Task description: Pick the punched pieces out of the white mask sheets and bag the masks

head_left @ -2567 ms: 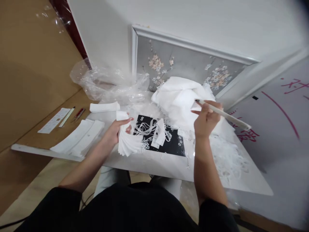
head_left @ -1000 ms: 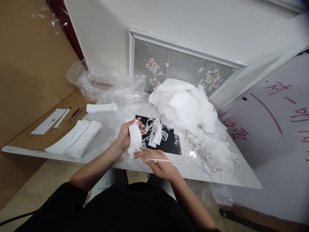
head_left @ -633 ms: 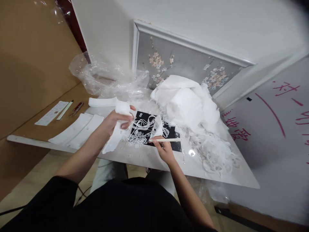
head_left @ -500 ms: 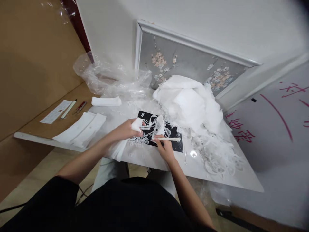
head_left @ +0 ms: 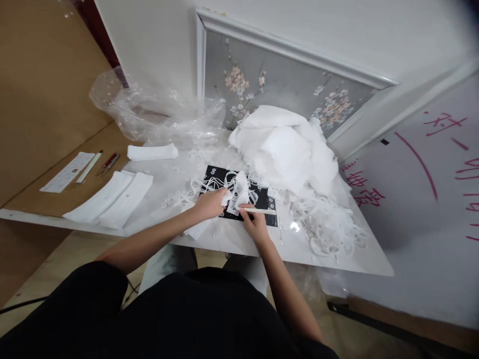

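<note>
My left hand (head_left: 212, 203) is closed around a piece of white fabric (head_left: 226, 198) over a black mat (head_left: 272, 219). My right hand (head_left: 255, 222) pinches a slim cream-coloured stick-like tool (head_left: 262, 211), which points to the right. Between the hands rises a white strip with clear pieces on it (head_left: 240, 184); its lower end is near my right fingertips, and whether they touch it I cannot tell. Thin white cords (head_left: 198, 185) lie tangled beside my left hand. Another white fabric length (head_left: 197, 230) hangs below that hand toward the table edge.
A large white fabric heap (head_left: 286, 147) stands behind the mat, with tangled clear loops (head_left: 329, 224) at its right. On the left lie white strips (head_left: 108, 199), a folded white stack (head_left: 152, 152), a pale green pen (head_left: 89, 167) and clear plastic film (head_left: 157, 117).
My left hand has moved right with the fabric, closer to my right hand, and turned its back upward. The right hand keeps its hold on the tool. The view has shifted slightly.
</note>
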`<state>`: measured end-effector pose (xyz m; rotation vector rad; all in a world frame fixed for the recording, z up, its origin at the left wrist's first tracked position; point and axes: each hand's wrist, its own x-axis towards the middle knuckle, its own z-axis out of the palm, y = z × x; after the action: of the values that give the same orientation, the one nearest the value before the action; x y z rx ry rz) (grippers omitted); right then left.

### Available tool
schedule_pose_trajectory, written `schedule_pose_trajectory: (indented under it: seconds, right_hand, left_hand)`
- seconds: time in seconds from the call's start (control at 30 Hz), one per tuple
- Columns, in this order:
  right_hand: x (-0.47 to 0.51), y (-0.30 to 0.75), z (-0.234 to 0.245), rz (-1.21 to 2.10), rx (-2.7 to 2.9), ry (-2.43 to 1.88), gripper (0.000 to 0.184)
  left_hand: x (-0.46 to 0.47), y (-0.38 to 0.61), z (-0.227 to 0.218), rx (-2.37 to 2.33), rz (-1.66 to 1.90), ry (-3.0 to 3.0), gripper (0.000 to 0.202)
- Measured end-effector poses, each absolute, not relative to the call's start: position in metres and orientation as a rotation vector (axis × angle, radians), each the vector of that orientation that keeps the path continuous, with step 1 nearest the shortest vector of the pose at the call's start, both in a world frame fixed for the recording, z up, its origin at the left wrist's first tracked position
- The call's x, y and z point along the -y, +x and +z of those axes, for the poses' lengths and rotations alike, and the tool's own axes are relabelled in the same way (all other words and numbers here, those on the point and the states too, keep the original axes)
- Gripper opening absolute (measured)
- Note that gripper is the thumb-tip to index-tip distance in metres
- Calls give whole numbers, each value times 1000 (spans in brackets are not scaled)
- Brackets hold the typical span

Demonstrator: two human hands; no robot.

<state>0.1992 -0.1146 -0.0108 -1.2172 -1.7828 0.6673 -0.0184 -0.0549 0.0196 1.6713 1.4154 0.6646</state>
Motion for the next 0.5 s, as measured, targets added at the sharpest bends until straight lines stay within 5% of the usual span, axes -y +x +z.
schedule_pose_trajectory:
  seconds: [0.5]
  right_hand:
    - [119, 194, -3, 420, 1612, -1332, 22]
  left_hand:
    - [27, -35, 20, -1470, 596, 1827, 49]
